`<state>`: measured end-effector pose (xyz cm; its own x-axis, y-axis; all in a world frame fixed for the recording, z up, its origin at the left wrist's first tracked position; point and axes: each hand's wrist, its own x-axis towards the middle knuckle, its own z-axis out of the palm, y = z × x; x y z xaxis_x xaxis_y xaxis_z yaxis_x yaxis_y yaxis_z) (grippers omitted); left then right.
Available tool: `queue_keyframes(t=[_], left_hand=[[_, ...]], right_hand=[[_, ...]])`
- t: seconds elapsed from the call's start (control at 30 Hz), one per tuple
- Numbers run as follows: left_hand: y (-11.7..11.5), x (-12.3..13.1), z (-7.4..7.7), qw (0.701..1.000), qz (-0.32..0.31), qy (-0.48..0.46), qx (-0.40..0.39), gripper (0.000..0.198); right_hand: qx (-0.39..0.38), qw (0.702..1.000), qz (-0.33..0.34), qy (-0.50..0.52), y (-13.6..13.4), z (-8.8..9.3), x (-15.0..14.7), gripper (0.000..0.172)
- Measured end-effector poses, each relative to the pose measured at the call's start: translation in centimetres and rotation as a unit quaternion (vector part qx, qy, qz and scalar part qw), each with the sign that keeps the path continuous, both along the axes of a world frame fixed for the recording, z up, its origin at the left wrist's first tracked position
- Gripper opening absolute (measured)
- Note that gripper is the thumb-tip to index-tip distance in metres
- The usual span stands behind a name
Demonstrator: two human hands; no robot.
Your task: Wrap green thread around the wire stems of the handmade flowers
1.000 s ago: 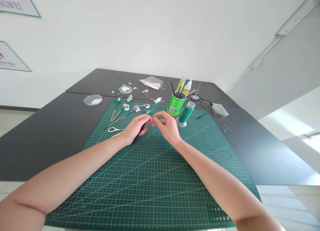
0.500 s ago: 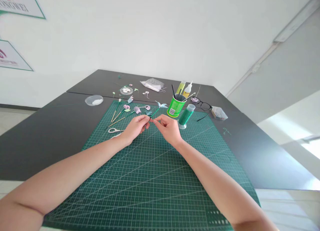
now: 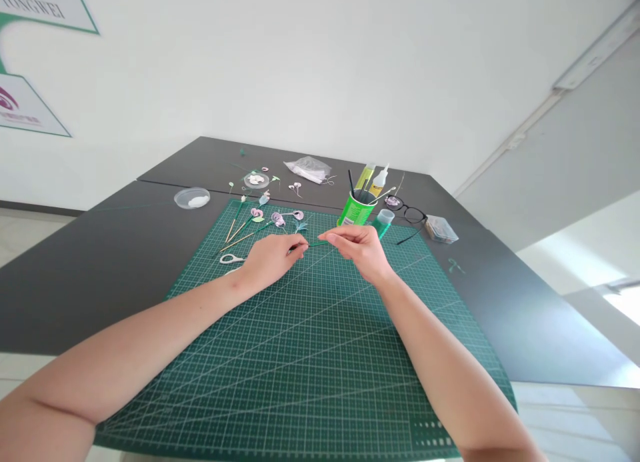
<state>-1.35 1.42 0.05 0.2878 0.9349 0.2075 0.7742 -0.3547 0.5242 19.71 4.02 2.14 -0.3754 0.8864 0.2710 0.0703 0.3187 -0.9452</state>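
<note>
My left hand (image 3: pixel 275 259) is closed in a pinch above the cutting mat (image 3: pixel 320 342). From its fingertips a thin green flower stem (image 3: pixel 317 243) runs across to my right hand (image 3: pixel 361 249), whose fingers are also pinched around it. Whatever is at the stem's right end is hidden behind my right hand. Just beyond my left hand lies a small blue-green petal piece (image 3: pixel 301 227). White-handled scissors (image 3: pixel 232 259) lie partly under my left wrist. Behind my right hand stands a green thread spool (image 3: pixel 383 223), mostly covered.
Pink and purple flowers (image 3: pixel 277 219) on stems lie at the mat's far left. A green can (image 3: pixel 356 213) holds sticks, beside a glue bottle (image 3: pixel 379 181). Eyeglasses (image 3: pixel 414 215) and a clear box (image 3: pixel 441 229) are at right. Shallow dishes (image 3: pixel 192 198) and a plastic bag (image 3: pixel 309 169) lie farther back.
My hands have moved apart, the right one going rightward in front of the spool. The pale blue flower seen between hands and can is now out of sight.
</note>
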Motion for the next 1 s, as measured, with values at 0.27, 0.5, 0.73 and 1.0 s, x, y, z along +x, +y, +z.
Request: queue_keyframes(t=[0.27,0.5,0.73,1.0], left_hand=[[-0.5,0.4,-0.4,0.99,-0.05,0.081,0.107,0.023],[-0.6,0.5,-0.3,0.982,-0.108,0.102,0.113,0.018],[-0.7,0.5,-0.6,0.984,-0.146,0.057,0.082,0.015],[-0.7,0.5,-0.4,0.984,-0.157,-0.021,0.084,0.011]], right_hand=[[0.004,1.0,-0.007,-0.017,0.3,0.9,1.2,0.024],[0.052,0.996,0.002,-0.068,0.8,0.6,1.5,0.024],[0.055,0.993,-0.015,-0.105,1.5,0.0,1.7,0.028],[0.006,0.99,0.002,-0.141,2.0,-0.3,2.3,0.037]])
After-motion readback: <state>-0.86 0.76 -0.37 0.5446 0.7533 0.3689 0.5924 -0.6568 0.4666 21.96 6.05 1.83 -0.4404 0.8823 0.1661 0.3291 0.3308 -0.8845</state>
